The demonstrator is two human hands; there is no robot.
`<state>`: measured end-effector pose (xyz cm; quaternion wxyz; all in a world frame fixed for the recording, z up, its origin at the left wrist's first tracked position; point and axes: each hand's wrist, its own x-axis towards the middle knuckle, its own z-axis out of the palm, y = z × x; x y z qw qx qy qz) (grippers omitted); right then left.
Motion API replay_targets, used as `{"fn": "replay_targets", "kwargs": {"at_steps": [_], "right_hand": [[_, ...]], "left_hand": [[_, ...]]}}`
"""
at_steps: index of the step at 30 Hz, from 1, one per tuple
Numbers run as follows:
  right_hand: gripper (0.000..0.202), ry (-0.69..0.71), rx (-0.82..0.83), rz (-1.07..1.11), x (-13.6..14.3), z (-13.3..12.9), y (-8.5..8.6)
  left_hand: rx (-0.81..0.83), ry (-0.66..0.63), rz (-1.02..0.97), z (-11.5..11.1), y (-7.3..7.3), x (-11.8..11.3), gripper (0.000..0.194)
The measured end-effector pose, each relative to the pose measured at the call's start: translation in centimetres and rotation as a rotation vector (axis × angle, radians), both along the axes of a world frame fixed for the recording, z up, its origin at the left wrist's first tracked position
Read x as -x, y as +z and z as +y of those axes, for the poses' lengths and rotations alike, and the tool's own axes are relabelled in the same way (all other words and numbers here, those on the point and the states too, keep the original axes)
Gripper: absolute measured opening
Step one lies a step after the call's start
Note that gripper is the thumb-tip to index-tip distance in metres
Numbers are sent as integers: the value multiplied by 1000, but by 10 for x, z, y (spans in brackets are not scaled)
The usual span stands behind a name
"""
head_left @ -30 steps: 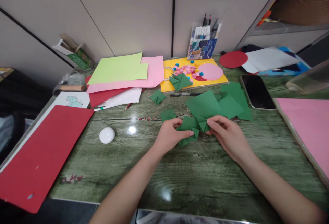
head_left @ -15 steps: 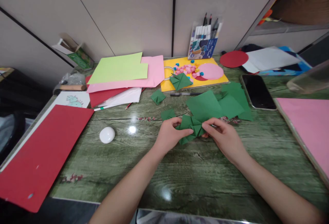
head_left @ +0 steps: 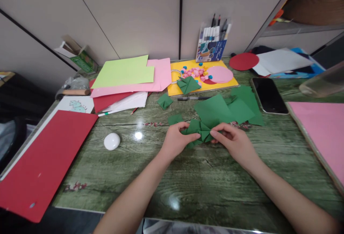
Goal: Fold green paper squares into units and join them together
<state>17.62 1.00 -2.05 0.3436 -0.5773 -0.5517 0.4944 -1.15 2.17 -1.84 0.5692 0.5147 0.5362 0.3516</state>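
Observation:
Between my two hands is a folded green paper piece (head_left: 200,130) with several creased flaps, just above the table. My left hand (head_left: 176,139) pinches its left side, thumb on top. On its right edge, my right hand (head_left: 233,141) grips with thumb and fingers; some fingertips are hidden beneath. Just behind lie flat green paper sheets (head_left: 215,110), and a small green piece (head_left: 175,119) rests by my left fingers. Farther back sit a small folded green piece (head_left: 165,101) and a larger one (head_left: 188,85) on a yellow sheet (head_left: 174,90).
A white round object (head_left: 112,141) and a red sheet (head_left: 51,158) are to the left. Lime paper (head_left: 123,71) lies at the back left. The back holds a marker pack (head_left: 212,44); a phone (head_left: 269,96) and pink paper (head_left: 319,126) are at right.
The folded green piece has tilted slightly between my hands, and less of its lower flap shows. My hands have shifted very slightly to the left.

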Motion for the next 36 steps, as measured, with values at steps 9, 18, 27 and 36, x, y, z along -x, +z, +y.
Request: {"fn": "replay_targets", "kwargs": {"at_steps": [9,18,27,36], "right_hand": [[21,51,-22,-21,-9,5,9],[10,47,-41,143,-16,4,-1],[11,52,-1,170,-15,5,-2],[13,2,136,313,-10,4,3]], "left_hand": [[32,3,-1,3,8,7,20],[99,10,-141,1,6,5,27],[23,17,-98,0,7,5,24],[-9,4,-73,0,10,5,22]]}}
